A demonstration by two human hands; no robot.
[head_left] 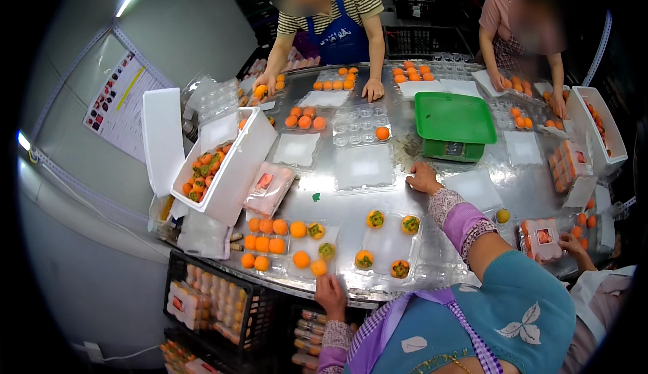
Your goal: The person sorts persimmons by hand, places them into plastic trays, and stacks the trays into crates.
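My left hand is at the near table edge, fingers bent just below an orange persimmon; I cannot make out what they grip. My right hand reaches onto the steel table, fingers loosely bent and apart, holding nothing, just below a green scale. Before me lie a plastic tray filled with several persimmons, some loose persimmons beside it, and a clear tray with several leafy-topped persimmons at its corners. A yellow-green fruit sits right of my arm.
Two co-workers handle persimmons across the table; another's hand at right holds a packed box. White foam boxes of persimmons stand at both sides. Black crates of packs sit below the left edge.
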